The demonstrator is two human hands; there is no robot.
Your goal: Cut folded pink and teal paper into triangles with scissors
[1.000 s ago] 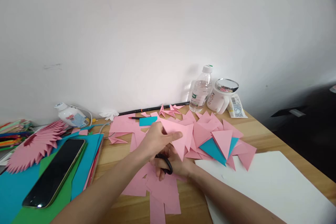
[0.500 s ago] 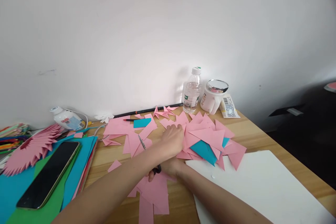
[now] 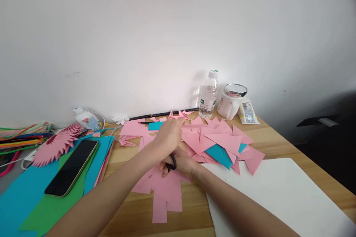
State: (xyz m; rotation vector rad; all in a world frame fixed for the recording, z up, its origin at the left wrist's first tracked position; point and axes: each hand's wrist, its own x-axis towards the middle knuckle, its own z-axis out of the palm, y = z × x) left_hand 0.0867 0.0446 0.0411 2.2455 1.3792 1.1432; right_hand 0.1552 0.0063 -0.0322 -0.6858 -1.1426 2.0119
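Centre of frame: the left hand [image 3: 168, 137] is reaching across above the right hand [image 3: 179, 163], fingers curled down onto a pink paper strip [image 3: 194, 126] that is running right from the fingertips over the pile of pink triangles [image 3: 219, 140]; whether it is truly pinching the strip cannot be told. The right hand is lying just below it, clenched around the black handles of the scissors [image 3: 172, 163]; the blades are hidden under the left hand.

Both hands are resting over loose pink paper pieces [image 3: 167, 192] spreading toward the lower centre on the wooden table [image 3: 278, 137]. Two teal triangles [image 3: 221, 154] are showing among the pink ones, right of centre.

Lower right: a white sheet [image 3: 278, 196] is lying flat. Upper centre-right, by the wall: a water bottle [image 3: 208, 96] is standing just beside a white mug [image 3: 232, 102]. Left of frame: a phone [image 3: 72, 168] is lying on blue and green paper sheets [image 3: 33, 200], near a pink folded fan shape [image 3: 55, 144].
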